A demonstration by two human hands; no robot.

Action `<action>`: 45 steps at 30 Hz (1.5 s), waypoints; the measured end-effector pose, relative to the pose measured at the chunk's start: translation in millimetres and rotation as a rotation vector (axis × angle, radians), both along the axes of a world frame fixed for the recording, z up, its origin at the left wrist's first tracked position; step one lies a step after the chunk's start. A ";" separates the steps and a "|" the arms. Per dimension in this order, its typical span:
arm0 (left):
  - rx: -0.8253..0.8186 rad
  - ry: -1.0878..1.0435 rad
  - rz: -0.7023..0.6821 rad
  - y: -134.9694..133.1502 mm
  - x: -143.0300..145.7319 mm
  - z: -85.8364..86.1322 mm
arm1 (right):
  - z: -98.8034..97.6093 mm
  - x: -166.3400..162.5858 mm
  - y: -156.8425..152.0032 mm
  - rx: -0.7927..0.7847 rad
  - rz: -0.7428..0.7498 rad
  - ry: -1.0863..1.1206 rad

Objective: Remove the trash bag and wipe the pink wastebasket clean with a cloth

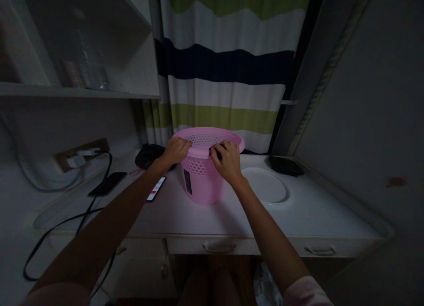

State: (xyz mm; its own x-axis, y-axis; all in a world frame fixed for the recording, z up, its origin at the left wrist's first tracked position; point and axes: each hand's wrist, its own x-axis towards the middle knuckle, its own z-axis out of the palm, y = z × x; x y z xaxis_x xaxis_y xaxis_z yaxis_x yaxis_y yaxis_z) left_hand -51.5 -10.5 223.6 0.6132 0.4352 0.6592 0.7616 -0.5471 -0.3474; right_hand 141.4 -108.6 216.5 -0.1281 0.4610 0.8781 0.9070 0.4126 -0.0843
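Lying under fingers: pink basket rim

At the dial's centre: one pink basket, one left hand and one right hand. Towards nine o'clock: two phones, then two white plugs. At ten: one clear bottle. At twelve: one curtain. At three: one round white disc, one black case.

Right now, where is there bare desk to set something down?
Bare desktop shows right of the white round piece, before the flat black item, and in a strip between the pink basket and the front edge. Left of the basket is crowded: lit phone, dark phone, black cable, black bundle. The left hand and right hand occupy the basket's rim.
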 end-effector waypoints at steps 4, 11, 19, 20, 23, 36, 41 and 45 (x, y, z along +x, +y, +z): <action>-0.010 -0.002 0.008 -1.8 1.4 1.0 | -0.4 -1.0 -0.3 -0.016 0.134 0.021; -0.038 -0.021 0.005 -4.9 1.1 2.6 | -0.5 7.5 0.6 -0.040 0.278 0.051; -0.060 -0.006 0.038 -10.6 2.8 5.3 | 1.4 4.1 -5.1 -0.057 0.243 0.062; -0.062 -0.003 0.032 -10.9 2.9 5.6 | 1.4 4.1 -5.4 -0.059 0.241 0.064; -0.055 0.004 0.021 -10.2 2.7 5.3 | 0.9 4.2 -4.6 -0.055 0.241 0.067; -0.056 0.024 0.039 -12.0 4.6 7.5 | -0.2 5.0 0.0 -0.023 0.246 0.078; 0.005 0.071 0.069 -10.2 3.8 5.4 | 1.1 -6.6 -2.6 -0.028 0.175 0.034; -0.001 0.057 0.078 -11.2 3.9 6.2 | 2.2 -26.6 -2.8 -0.029 0.106 -0.021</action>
